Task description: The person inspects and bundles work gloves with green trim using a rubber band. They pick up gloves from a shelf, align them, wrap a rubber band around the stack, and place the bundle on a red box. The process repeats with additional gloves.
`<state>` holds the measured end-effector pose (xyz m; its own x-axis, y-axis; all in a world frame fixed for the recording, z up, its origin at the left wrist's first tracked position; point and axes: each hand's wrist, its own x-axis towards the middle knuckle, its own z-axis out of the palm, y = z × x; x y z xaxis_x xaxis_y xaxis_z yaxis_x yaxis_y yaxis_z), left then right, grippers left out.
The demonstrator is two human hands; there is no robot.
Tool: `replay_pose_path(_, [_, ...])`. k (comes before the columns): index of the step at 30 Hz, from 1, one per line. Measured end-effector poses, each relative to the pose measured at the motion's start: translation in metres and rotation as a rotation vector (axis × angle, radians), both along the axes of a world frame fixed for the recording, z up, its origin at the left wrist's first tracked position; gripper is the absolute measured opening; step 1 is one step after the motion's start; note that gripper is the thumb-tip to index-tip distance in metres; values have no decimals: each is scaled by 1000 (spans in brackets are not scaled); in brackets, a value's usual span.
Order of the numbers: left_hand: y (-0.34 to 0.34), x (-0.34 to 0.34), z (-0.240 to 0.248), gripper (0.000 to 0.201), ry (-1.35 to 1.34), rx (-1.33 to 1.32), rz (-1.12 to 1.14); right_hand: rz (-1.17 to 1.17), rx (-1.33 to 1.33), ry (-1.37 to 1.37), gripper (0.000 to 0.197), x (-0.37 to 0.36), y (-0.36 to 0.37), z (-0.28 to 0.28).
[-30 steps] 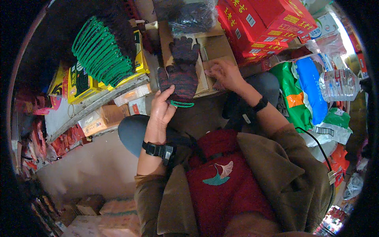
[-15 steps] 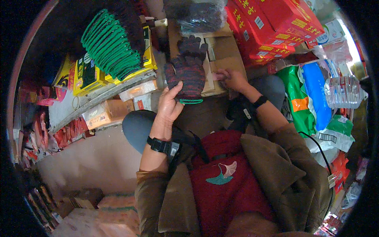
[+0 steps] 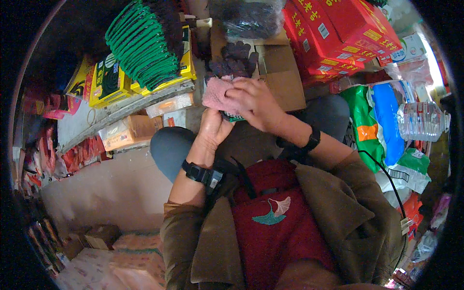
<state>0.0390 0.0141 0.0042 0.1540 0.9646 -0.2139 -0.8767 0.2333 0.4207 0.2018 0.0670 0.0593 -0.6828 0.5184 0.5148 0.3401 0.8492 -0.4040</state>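
My left hand [image 3: 215, 128] is closed at the cuff of a dark knitted work glove [image 3: 233, 117], whose green edge shows below the fingers. A folded pink cloth [image 3: 220, 94] covers most of that glove. From the right, my right hand [image 3: 256, 104] grips the cloth and presses it against the glove. Just beyond them is more dark knitted glove fabric [image 3: 236, 59] with fingers, by an open cardboard box [image 3: 282, 82]. A stack of dark gloves with green cuffs [image 3: 142, 48] lies on the ledge to the left.
Yellow boxes [image 3: 110, 84] stand on the grey ledge [image 3: 166, 94] beside the glove stack. Red cartons [image 3: 338, 38] are piled at the far right. Nearer on the right are green and blue packages [image 3: 369, 123] and a clear plastic bottle [image 3: 423, 121]. Dark plastic-wrapped goods [image 3: 253, 19] sit beyond the box.
My right hand has moved left from the cardboard box onto the glove, now with the pink cloth in it. The left hand still holds the glove, now mostly covered.
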Motion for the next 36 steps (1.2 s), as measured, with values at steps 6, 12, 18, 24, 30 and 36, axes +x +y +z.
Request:
replay_pose_path(6, [-5, -8, -8, 34, -110, 172, -23, 74, -84, -189, 39, -4, -16, -14])
replay_pose_path(12, [-7, -9, -1, 51, -109, -48, -138, 194, -123, -247, 39, 5, -21, -10])
replay_pose_path(18, [-2, -7, -3, 56, -24, -86, -130, 274, -260, -179, 34, 22, -24, -15])
replay_pose_path(24, [-1, -9, 8, 52, 70, 19, 41, 131, -731, -279, 42, 66, -19, -11])
replay_pose_path(30, [-4, -5, 13, 42, 68, -83, 22, -183, -748, 274, 48, 80, 21, 25])
replay_pose_path(36, [-6, 2, 8, 35, 31, -76, -6, -154, -167, 112, 46, 31, 18, 23])
